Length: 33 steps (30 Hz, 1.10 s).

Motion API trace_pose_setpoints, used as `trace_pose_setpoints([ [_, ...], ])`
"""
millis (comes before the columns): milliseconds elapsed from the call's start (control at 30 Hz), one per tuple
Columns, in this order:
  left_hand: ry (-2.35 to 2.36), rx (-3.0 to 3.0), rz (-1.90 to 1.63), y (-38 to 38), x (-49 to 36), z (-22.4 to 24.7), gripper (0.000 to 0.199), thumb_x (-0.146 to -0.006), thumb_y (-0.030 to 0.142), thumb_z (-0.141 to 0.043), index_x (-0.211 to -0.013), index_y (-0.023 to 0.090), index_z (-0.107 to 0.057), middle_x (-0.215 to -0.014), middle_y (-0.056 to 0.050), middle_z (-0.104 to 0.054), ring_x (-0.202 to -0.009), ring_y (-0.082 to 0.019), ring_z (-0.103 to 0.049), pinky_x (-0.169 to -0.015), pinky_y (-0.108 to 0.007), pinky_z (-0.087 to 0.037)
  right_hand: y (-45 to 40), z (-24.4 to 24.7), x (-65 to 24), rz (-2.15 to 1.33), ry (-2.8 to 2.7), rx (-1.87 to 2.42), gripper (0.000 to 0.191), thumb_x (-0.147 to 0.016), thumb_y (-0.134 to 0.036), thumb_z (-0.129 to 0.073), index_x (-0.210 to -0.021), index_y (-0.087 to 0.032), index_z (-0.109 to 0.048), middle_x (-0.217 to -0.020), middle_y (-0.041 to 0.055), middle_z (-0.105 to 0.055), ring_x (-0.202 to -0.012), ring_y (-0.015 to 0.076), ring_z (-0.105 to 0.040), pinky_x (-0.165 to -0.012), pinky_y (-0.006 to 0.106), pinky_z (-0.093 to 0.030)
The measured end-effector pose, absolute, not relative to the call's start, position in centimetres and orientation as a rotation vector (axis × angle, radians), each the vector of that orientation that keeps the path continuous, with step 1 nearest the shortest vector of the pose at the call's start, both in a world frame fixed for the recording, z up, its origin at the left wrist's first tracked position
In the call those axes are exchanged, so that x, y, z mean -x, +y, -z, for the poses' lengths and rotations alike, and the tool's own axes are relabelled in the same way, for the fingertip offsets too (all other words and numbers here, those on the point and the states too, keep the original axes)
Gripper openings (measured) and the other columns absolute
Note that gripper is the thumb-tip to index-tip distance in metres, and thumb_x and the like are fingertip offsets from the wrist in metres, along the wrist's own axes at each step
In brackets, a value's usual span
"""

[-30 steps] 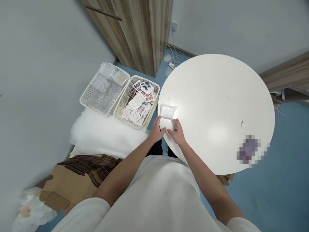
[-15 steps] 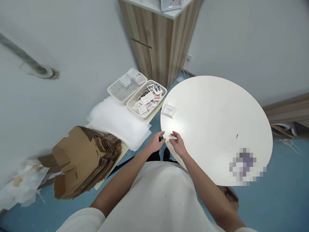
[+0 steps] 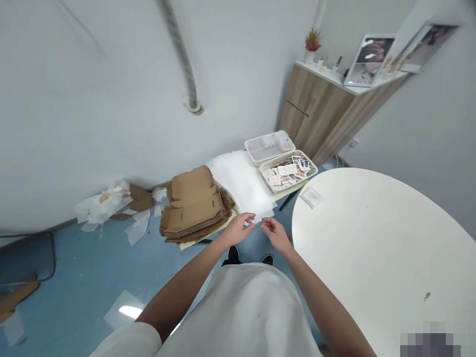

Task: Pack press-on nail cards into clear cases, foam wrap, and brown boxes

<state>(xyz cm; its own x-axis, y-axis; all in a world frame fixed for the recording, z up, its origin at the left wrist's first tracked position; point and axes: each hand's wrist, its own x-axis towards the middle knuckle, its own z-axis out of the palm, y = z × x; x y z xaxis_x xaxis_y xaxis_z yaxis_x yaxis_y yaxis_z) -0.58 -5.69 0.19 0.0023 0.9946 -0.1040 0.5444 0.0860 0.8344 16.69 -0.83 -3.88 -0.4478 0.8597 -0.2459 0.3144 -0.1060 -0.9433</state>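
Note:
My left hand (image 3: 241, 228) is held in the air in front of my body, fingers apart and holding nothing, nearest to the white foam sheets (image 3: 243, 181) and the stack of flat brown cardboard boxes (image 3: 195, 201). Close beside it, my right hand (image 3: 275, 233) hovers with curled, parted fingers and nothing in them, just left of the round white table (image 3: 357, 223). A small clear packet (image 3: 312, 197) lies near that table's left edge. One white basket (image 3: 288, 171) holds many printed cards; a second basket (image 3: 269, 147) behind it holds clear plastic boxes.
A wooden cabinet (image 3: 320, 109) stands at the back with a picture frame (image 3: 370, 60) and a small plant (image 3: 313, 40) on top. Crumpled white wrapping (image 3: 106, 202) and loose sheets lie on the blue floor (image 3: 92, 263) at left. A pixelated patch covers the lower right.
The view has turned left, so the table and baskets appear farther right and more floor shows at left. Both hands stay raised, now in front of the foam and the gap beside the table.

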Motion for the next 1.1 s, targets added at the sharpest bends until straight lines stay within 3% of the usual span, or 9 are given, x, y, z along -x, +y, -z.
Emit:
trace_pose_setpoints([
  [133, 1.875, -1.636, -0.843, -8.7, 6.6, -1.4, 0.026, -0.082, 0.035, -0.044, -0.099, 0.02, -0.057, -0.094, -0.006, -0.063, -0.086, -0.017, -0.06, -0.073, -0.028, -0.048, -0.5, 1.9, -10.6, -1.266, -2.115, 1.229, 0.038, -0.078, -0.041, -0.05, -0.108, -0.019, -0.054, -0.086, 0.0044, -0.059, -0.07, 0.015, -0.054, -0.067, 0.03, -0.046],
  [300, 2.286, -1.564, -0.521, -11.5, 13.5, -0.5, 0.035, -0.08, 0.045, -0.046, -0.1, 0.018, -0.057, -0.096, -0.008, -0.062, -0.091, -0.023, -0.058, -0.073, -0.032, -0.046, -0.4, -0.2, -2.8, -0.763, -2.53, 1.142, 0.04, -0.083, -0.036, -0.044, -0.119, -0.018, -0.048, -0.098, 0.0106, -0.056, -0.088, 0.0216, -0.055, -0.071, 0.031, -0.044],
  [500, 2.254, -1.515, -0.291, -12.5, 15.2, 0.9, 0.043, -0.079, 0.05, -0.046, -0.105, 0.017, -0.056, -0.101, -0.01, -0.061, -0.093, -0.025, -0.057, -0.073, -0.032, -0.044, 0.0, -0.3, 2.2, -0.387, -2.804, 1.371, 0.023, -0.078, -0.022, -0.051, -0.101, -0.018, -0.055, -0.092, 0.0127, -0.06, -0.08, 0.023, -0.058, -0.064, 0.031, -0.041],
  [733, 2.111, -1.591, -0.277, -12.7, 15.8, 1.0, 0.034, -0.084, 0.044, -0.041, -0.091, 0.018, -0.061, -0.092, -0.009, -0.062, -0.087, -0.023, -0.058, -0.071, -0.031, -0.043, 0.7, -0.3, 2.0, -0.467, -2.686, 1.499, 0.024, -0.085, -0.021, -0.036, -0.101, -0.017, -0.053, -0.089, 0.0108, -0.061, -0.075, 0.0215, -0.057, -0.062, 0.03, -0.038],
  [900, 2.067, -1.737, -0.165, -12.4, 16.3, 1.1, 0.036, -0.09, 0.036, -0.03, -0.084, 0.017, -0.061, -0.086, -0.008, -0.062, -0.083, -0.021, -0.06, -0.071, -0.03, -0.043, -1.4, -0.8, 1.1, -0.361, -2.628, 1.243, 0.031, -0.084, -0.029, -0.041, -0.11, -0.015, -0.052, -0.101, 0.014, -0.057, -0.093, 0.027, -0.051, -0.077, 0.037, -0.037],
  [1100, 2.084, -1.826, -0.063, -11.8, 16.3, 1.2, 0.026, -0.089, 0.02, -0.031, -0.088, 0.016, -0.056, -0.085, -0.009, -0.061, -0.081, -0.021, -0.061, -0.069, -0.031, -0.044, -4.7, -1.4, 1.5, -0.989, -2.712, 0.741, 0.026, -0.082, -0.037, -0.048, -0.099, -0.022, -0.059, -0.081, 0.0066, -0.061, -0.081, 0.0225, -0.054, -0.081, 0.039, -0.039],
])
